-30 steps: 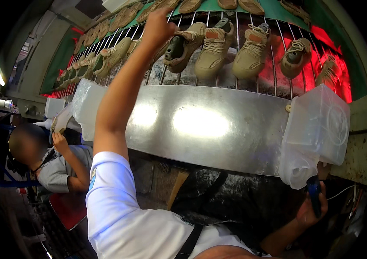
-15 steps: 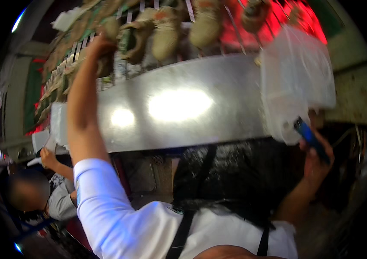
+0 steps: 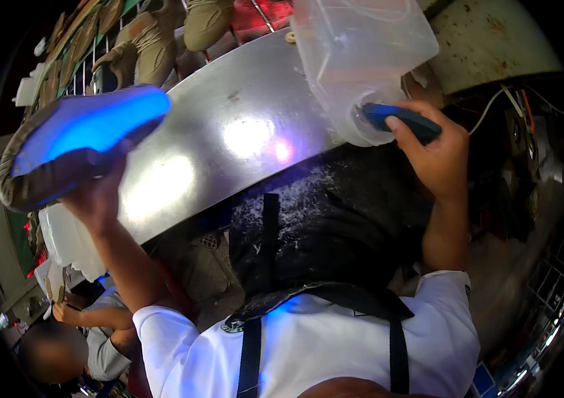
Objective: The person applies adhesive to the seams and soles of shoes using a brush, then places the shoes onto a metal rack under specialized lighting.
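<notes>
At the left, my left hand (image 3: 100,196) grips a tan shoe upper (image 3: 13,166) from below. Its pale underside is turned up and glows under blue light. My right hand (image 3: 438,149), on the right, is closed around a blue-handled brush (image 3: 414,124). The brush's front end dips into the mouth of a round translucent pot (image 3: 380,138), so its tip is mostly hidden. Directly beyond the pot stands a large translucent plastic container (image 3: 361,50).
A curved metal worktop (image 3: 235,99) spans the front. Behind it, several tan shoes (image 3: 155,50) hang on a rack with metal bars, red light glowing beneath. A white plastic bin (image 3: 66,235) stands left. A co-worker's hand (image 3: 64,313) holds a small piece at the lower left.
My left hand has taken a shoe upper off the rack and brought it nearer, underside up. My right hand has moved the brush to the pot's mouth. The view has swung right.
</notes>
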Tool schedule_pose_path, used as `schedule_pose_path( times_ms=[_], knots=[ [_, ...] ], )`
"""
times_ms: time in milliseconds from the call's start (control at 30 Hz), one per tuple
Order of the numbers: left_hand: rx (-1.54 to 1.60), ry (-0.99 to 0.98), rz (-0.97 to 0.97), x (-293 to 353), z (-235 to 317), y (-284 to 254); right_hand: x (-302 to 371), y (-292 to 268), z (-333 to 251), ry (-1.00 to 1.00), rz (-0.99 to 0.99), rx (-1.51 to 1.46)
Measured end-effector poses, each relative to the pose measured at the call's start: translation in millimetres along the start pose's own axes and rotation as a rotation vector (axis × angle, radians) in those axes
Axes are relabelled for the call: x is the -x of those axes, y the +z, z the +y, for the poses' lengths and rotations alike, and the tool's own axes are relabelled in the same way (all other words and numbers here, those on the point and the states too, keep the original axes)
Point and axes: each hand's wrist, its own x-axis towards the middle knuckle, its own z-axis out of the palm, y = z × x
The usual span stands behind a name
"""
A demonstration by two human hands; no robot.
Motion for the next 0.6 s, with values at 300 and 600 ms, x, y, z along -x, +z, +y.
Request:
schedule_pose_path(
  times_ms=[300, 600],
  knots=[
    [-0.056, 0.093, -0.591, 35.2, 20.1, 38.7, -1.4, -13.6, 6.7, -0.12, -0.097, 0.149],
    [0.119, -0.123, -0.535, 30.7, 36.7, 47.6, -7.3, 7.4, 8.5, -0.144, 0.049, 0.051]
  ],
)
